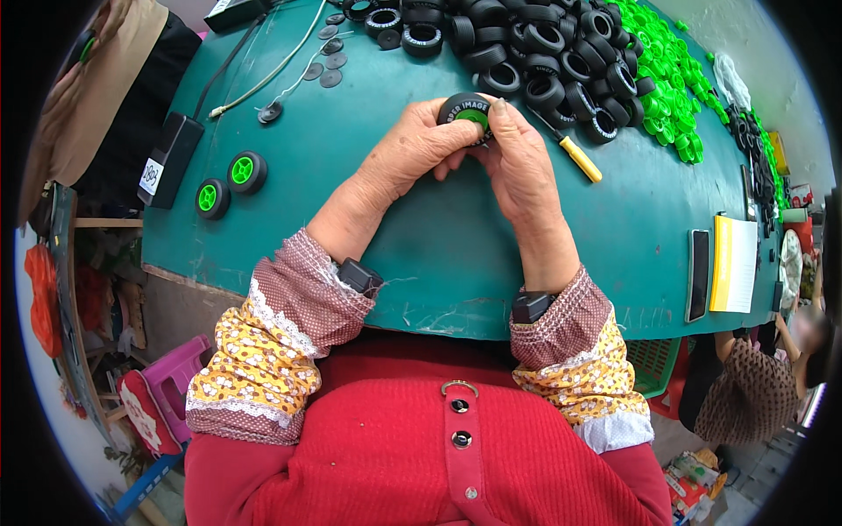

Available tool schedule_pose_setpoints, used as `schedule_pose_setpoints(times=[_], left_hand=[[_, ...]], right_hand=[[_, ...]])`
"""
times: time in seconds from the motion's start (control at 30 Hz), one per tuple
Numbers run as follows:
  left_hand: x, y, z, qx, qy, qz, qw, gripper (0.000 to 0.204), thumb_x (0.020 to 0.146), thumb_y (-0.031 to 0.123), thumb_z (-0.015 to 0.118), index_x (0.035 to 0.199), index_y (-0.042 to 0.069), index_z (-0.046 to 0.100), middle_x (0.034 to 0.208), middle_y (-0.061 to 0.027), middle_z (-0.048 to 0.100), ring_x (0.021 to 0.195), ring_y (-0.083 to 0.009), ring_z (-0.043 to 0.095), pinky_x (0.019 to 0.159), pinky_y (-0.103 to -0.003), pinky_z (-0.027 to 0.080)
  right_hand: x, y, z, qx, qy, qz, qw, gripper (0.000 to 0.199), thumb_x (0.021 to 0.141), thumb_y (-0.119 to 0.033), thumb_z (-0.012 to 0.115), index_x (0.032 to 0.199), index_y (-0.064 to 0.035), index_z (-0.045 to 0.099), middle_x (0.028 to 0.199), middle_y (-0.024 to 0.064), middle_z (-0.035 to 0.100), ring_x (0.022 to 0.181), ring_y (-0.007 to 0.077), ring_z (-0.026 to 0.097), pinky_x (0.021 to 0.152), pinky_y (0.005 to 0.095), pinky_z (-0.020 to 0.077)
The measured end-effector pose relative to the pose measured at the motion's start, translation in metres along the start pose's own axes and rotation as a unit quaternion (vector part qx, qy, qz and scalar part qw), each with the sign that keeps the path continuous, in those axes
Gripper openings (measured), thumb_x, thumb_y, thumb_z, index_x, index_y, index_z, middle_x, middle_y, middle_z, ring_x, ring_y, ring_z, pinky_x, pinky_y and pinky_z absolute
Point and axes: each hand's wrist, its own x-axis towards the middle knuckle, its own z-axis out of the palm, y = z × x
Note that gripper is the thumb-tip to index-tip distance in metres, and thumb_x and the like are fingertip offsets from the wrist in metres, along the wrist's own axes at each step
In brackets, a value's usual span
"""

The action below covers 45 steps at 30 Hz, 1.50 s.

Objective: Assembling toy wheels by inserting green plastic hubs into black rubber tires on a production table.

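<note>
Both hands grip one small toy wheel, a black tire (453,107) around a green hub (474,117), above the middle of the table. My left hand (427,138) closes on its left side, the thumb pressed across the green hub. On the right side, my right hand (519,158) pinches the tire with the thumb at its upper edge. The fingers behind the wheel are mostly hidden. To the right of my right hand lies a screwdriver with a yellow handle (582,159). Two wheels with green hubs, one (247,172) and another (211,199), lie at the left.
Black tires (544,39) are heaped at the back, beside a pile of green hubs (675,96). Flat black discs (331,78), a cable (263,83) and a black box (173,158) are at the left. A phone (697,274) and yellow-white booklet (735,263) lie right on the green table (421,254).
</note>
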Motion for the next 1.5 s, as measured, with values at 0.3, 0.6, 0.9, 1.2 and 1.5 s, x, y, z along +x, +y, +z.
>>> schedule_pose_setpoints(times=[0.3,0.6,0.9,1.2,1.5], left_hand=[[-0.002,0.006,0.009,0.059,-0.003,0.006,0.998,0.021,0.077,0.024,0.064,0.080,0.004,0.058,0.058,0.0038,0.049,0.047,-0.0024,0.043,0.040,-0.016,0.032],[-0.004,0.006,0.010,0.102,-0.017,0.004,0.995,0.022,0.076,0.025,0.064,0.078,0.004,0.057,0.056,0.0025,0.050,0.046,-0.0035,0.044,0.040,-0.017,0.035],[0.000,0.007,-0.015,-0.017,0.024,0.032,0.999,0.021,0.077,0.024,0.061,0.080,0.003,0.058,0.059,-0.0006,0.053,0.048,-0.0060,0.048,0.043,-0.019,0.039],[0.004,-0.002,0.000,0.075,-0.002,0.036,0.997,0.020,0.079,0.020,0.061,0.084,0.001,0.057,0.064,-0.0016,0.055,0.051,-0.0055,0.049,0.044,-0.018,0.041],[0.000,0.000,0.002,0.097,-0.021,0.027,0.995,0.021,0.082,0.021,0.059,0.089,0.001,0.054,0.066,-0.0008,0.054,0.054,-0.0056,0.050,0.049,-0.019,0.043]], right_hand=[[0.000,0.004,-0.001,0.000,0.050,0.007,0.999,0.033,0.090,-0.034,0.045,0.092,-0.0024,0.055,0.080,0.0029,0.057,0.071,0.0087,0.054,0.066,0.0243,0.0461],[-0.003,0.002,-0.001,0.072,0.041,0.053,0.995,0.030,0.090,-0.031,0.045,0.088,-0.0024,0.053,0.079,0.0045,0.056,0.070,0.0124,0.055,0.065,0.0268,0.0477],[0.001,0.001,-0.005,-0.051,0.007,0.024,0.998,0.028,0.088,-0.031,0.050,0.098,-0.0049,0.054,0.088,0.0027,0.057,0.082,0.0101,0.052,0.076,0.0286,0.0414],[0.000,0.001,-0.004,-0.043,-0.019,-0.013,0.999,0.030,0.090,-0.031,0.045,0.093,-0.0022,0.052,0.080,0.0043,0.055,0.064,0.0104,0.053,0.059,0.0241,0.0447],[-0.001,0.005,0.000,0.041,0.015,0.011,0.999,0.032,0.091,-0.032,0.041,0.088,-0.0021,0.051,0.073,0.0049,0.053,0.057,0.0137,0.052,0.052,0.0261,0.0457]])
